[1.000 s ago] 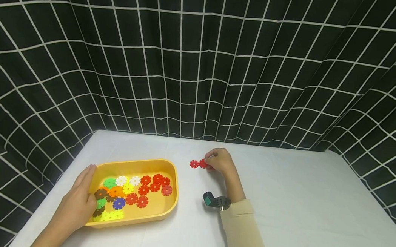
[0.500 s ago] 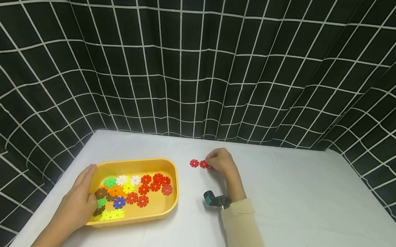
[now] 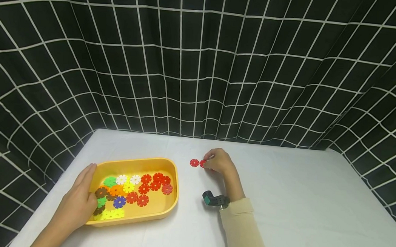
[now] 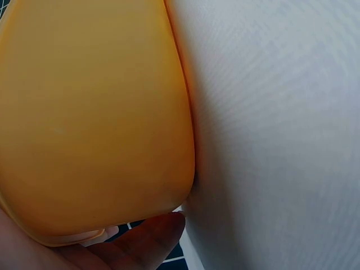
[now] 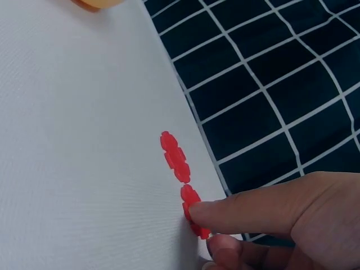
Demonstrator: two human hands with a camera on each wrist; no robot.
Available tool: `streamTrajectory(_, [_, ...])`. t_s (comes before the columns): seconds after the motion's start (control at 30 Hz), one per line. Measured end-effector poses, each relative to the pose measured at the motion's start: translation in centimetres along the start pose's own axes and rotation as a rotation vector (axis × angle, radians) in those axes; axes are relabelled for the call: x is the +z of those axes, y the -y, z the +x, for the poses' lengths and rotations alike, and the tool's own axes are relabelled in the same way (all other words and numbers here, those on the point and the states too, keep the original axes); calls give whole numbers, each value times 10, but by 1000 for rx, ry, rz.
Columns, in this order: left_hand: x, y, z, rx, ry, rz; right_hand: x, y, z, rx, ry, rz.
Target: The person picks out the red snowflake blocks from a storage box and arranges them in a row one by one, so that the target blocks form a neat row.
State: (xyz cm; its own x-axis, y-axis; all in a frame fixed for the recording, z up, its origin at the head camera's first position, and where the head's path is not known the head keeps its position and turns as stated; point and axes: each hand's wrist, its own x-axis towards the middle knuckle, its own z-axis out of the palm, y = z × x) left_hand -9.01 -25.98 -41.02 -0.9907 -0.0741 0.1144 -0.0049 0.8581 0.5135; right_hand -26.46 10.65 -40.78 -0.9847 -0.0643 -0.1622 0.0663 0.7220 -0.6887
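Note:
My left hand (image 3: 76, 201) grips the left end of a yellow plastic tray (image 3: 174, 197). In the left wrist view, its fingers (image 4: 152, 239) bend round the tray's corner. Two red snowflake building discs lie flat on the white cloth, side by side, to the right of the tray. The left red disc (image 5: 175, 156) is untouched. At the right red disc (image 5: 191, 197), my right hand (image 3: 218, 161) has one digit's tip on the top face, with other bent fingertips close by its edge. The hand hides part of this disc. Whatever lies under the palm is hidden.
Inside the tray are red discs (image 3: 143, 200), a blue disc (image 3: 119, 202), and white, yellow, green, orange and brown ones. A white cloth (image 3: 298, 205) covers the table. Behind it hangs a black curtain (image 3: 201, 71) with white grid lines. My right wrist wears a small camera (image 3: 215, 200).
My right hand has shifted very slightly left and covers a little more of the right red disc. The left hand and the tray have stayed in place.

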Motion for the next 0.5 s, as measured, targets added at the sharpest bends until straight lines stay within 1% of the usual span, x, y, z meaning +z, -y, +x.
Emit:
streamTrajectory(0.37, [0,1,0,7,-11,-2,3,1,-2,6,-36,-12])
streamTrajectory(0.5, [0,1,0,4,-6,-5,4,2,-3,10,-51,-38])
